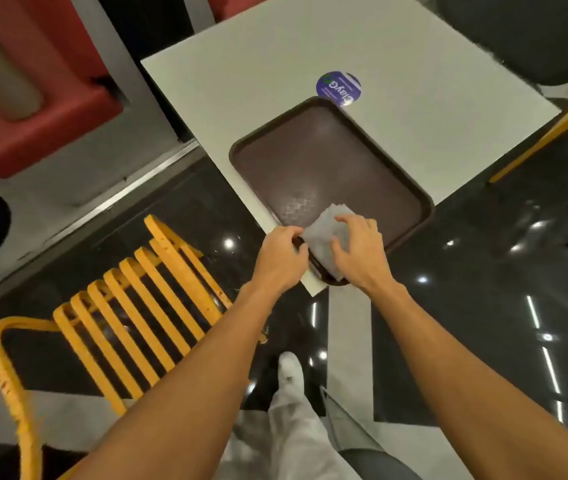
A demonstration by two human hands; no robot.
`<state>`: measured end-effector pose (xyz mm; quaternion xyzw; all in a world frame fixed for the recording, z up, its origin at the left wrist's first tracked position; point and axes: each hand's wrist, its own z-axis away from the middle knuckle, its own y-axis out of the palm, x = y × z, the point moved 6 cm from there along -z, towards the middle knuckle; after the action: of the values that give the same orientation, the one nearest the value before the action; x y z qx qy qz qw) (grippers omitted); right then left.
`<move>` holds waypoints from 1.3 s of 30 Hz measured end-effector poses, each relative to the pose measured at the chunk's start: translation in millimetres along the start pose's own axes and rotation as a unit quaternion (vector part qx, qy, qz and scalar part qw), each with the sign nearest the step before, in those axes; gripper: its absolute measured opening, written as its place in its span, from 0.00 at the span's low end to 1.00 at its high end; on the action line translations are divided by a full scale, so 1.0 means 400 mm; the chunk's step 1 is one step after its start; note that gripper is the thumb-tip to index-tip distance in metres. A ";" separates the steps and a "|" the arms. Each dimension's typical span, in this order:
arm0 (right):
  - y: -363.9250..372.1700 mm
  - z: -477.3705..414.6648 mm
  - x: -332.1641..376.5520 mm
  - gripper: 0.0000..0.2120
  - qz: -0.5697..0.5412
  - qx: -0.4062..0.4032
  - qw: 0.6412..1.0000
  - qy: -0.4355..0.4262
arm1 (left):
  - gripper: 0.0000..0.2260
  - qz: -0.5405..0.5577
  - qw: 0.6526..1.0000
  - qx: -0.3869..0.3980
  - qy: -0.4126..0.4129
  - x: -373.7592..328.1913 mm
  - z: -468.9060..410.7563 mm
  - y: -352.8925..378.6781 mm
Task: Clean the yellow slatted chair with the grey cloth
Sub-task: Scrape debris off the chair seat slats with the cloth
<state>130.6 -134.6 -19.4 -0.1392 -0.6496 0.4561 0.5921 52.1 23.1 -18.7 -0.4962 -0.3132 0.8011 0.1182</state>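
White table (275,64) on glossy black floor (483,271); left hand (282,252) and right hand (357,249) pinch grey cloth (324,233).

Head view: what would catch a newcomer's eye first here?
The left hand and right hand hold a grey cloth over the near corner of a brown tray on the white table. At lower left, the yellow slatted chair stands on the dark glossy floor, with no hand on it.

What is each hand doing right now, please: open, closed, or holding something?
Left hand: fingers curled, pinching the left edge of the grey cloth.
Right hand: fingers curled over the grey cloth, gripping it.
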 end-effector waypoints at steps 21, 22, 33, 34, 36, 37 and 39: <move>0.048 -0.118 -0.026 0.11 0.106 0.028 0.992 0.062 | 0.10 -0.158 0.987 0.000 0.000 -0.049 -0.097 0.034; 0.043 -0.114 -0.018 0.11 0.089 0.022 0.994 0.059 | 0.09 -0.133 0.991 -0.002 -0.003 -0.048 -0.090 0.028; 0.021 -0.033 0.129 0.08 -0.168 0.004 0.985 0.043 | 0.13 0.247 0.961 -0.101 -0.077 -0.001 0.000 -0.106; 0.021 -0.021 0.149 0.10 -0.202 0.004 0.978 0.043 | 0.14 0.258 0.956 -0.110 -0.082 0.008 0.010 -0.120; 0.023 0.002 0.190 0.16 -0.261 0.004 0.965 0.035 | 0.17 0.275 0.950 -0.122 -0.083 0.026 0.035 -0.153; 0.025 0.015 0.211 0.18 -0.282 0.005 0.959 0.028 | 0.18 0.280 0.948 -0.128 -0.076 0.034 0.051 -0.173; 0.032 0.046 0.254 0.21 -0.315 0.009 0.949 0.019 | 0.19 0.287 0.945 -0.141 -0.061 0.053 0.090 -0.219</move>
<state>82.9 -62.3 38.3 0.0691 -0.6451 0.2496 0.7188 0.0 87.6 31.4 -0.5268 -0.2740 0.7774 -0.2075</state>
